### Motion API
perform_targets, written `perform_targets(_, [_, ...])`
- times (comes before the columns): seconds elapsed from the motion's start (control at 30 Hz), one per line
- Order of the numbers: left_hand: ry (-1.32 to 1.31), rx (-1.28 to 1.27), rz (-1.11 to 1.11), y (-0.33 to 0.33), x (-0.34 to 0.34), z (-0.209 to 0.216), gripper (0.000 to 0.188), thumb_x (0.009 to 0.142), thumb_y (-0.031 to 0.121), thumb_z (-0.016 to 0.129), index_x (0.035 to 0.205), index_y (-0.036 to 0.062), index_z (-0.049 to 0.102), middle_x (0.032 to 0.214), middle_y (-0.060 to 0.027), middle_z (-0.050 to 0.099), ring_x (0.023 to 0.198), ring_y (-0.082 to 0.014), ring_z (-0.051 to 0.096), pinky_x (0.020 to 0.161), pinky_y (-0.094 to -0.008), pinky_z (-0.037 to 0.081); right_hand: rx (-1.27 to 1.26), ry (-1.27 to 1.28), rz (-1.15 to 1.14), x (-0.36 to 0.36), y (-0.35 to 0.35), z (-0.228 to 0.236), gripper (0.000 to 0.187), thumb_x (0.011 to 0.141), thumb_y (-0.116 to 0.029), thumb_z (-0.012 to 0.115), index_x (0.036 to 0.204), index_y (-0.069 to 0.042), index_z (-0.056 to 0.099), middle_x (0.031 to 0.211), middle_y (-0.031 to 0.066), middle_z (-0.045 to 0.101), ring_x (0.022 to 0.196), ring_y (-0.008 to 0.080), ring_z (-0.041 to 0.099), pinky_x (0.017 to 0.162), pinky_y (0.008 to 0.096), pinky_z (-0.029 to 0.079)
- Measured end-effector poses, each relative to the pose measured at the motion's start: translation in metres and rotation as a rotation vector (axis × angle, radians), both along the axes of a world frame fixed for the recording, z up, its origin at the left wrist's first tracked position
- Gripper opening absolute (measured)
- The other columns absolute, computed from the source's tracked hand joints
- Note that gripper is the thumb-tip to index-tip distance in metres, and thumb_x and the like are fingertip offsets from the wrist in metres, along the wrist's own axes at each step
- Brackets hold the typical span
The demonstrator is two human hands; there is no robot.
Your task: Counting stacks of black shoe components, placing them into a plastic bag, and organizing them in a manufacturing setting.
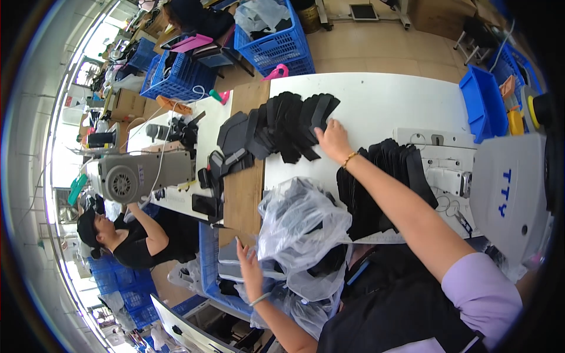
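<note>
My right hand [336, 143] reaches over the white table, at the right end of a fanned-out row of dark, flat cut pieces [282, 123]. Its thumb and fingers are apart, with the tips beside the last pieces; I see nothing gripped. My left hand [251, 275] is open with fingers spread, above a blue crate [210, 259] lined with clear plastic. Right of it, a clear plastic bag [303, 220] with dark contents rests at the table's near edge. Under my right forearm lies a second row of black pieces [365, 197].
A sewing machine [509, 194] stands at the right, with a blue bin [482, 105] behind it. Across the table at left, a person [138, 241] works at another machine [144, 173]. A phone [204, 205] lies near the table's left side. Blue crates [273, 47] stand beyond.
</note>
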State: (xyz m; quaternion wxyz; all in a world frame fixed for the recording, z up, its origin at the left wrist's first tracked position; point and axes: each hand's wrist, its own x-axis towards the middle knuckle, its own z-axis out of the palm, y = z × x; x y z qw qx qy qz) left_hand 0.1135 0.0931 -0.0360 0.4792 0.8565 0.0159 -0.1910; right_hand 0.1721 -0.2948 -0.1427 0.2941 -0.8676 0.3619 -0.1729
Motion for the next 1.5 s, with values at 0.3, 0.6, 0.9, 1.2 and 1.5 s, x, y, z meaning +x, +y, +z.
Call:
perform_targets(0.3, [-0.552, 0.472, -0.516, -0.028, -0.022, -0.049, 0.085, 0.058, 0.025, 0.074, 0.130, 0.0010, 0.037, 0.138, -0.0241, 0.029, 0.129, -0.0385, 0.025, 0.108, -0.0442, 0.018, 0.314, 0.202, 1.136, -0.127, 0.060, 0.132, 0.083, 0.070, -0.018, 0.066, 0.139, -0.007, 0.023, 0.129, 0.0207, 0.037, 0.116, 0.0340, 0.042, 0.096, 0.0360, 0.038])
perform_targets(0.6, [-0.778, 0.101, -0.918, -0.111, -0.046, -0.052, 0.065, 0.060, 0.027, 0.074, 0.117, 0.0033, 0.053, 0.134, -0.0222, 0.036, 0.121, -0.0419, 0.034, 0.100, -0.0485, 0.027, -0.238, -0.511, 1.106, -0.164, 0.213, 0.198, 0.021, 0.080, -0.010, 0.045, 0.092, 0.005, 0.054, 0.098, 0.0174, 0.054, 0.104, 0.0286, 0.046, 0.090, 0.0326, 0.038])
perform_targets(0.9, [-0.552, -0.238, -1.752, -0.218, -0.220, 0.009, 0.065, 0.061, 0.025, 0.073, 0.119, 0.0059, 0.052, 0.131, -0.0206, 0.039, 0.119, -0.0414, 0.036, 0.100, -0.0501, 0.027, 0.207, -0.611, 0.838, -0.312, 0.183, 0.193, 0.058, 0.064, -0.027, 0.066, 0.108, 0.004, 0.045, 0.116, 0.0235, 0.043, 0.110, 0.0378, 0.041, 0.096, 0.0423, 0.031])
perform_targets(1.2, [-0.525, -0.425, -2.260, -0.229, -0.359, 0.142, 0.048, 0.069, 0.020, 0.070, 0.111, 0.0036, 0.057, 0.127, -0.0203, 0.045, 0.115, -0.0387, 0.044, 0.095, -0.0442, 0.036, 0.112, -0.708, -0.372, -0.630, 0.114, 0.152, 0.025, 0.075, -0.016, 0.063, 0.095, -0.001, 0.060, 0.087, 0.0131, 0.062, 0.081, 0.0253, 0.062, 0.071, 0.0334, 0.047])
perform_targets(1.5, [-0.200, -0.200, -1.949, -0.272, -0.461, 0.079, 0.023, 0.083, 0.007, 0.056, 0.106, 0.0057, 0.061, 0.100, -0.0111, 0.063, 0.096, -0.0266, 0.059, 0.081, -0.0315, 0.046, -0.178, 0.001, -0.716, -0.929, 0.041, 0.083, 0.028, 0.063, -0.003, 0.057, 0.091, -0.001, 0.061, 0.095, 0.0176, 0.062, 0.090, 0.0352, 0.058, 0.080, 0.0389, 0.046])
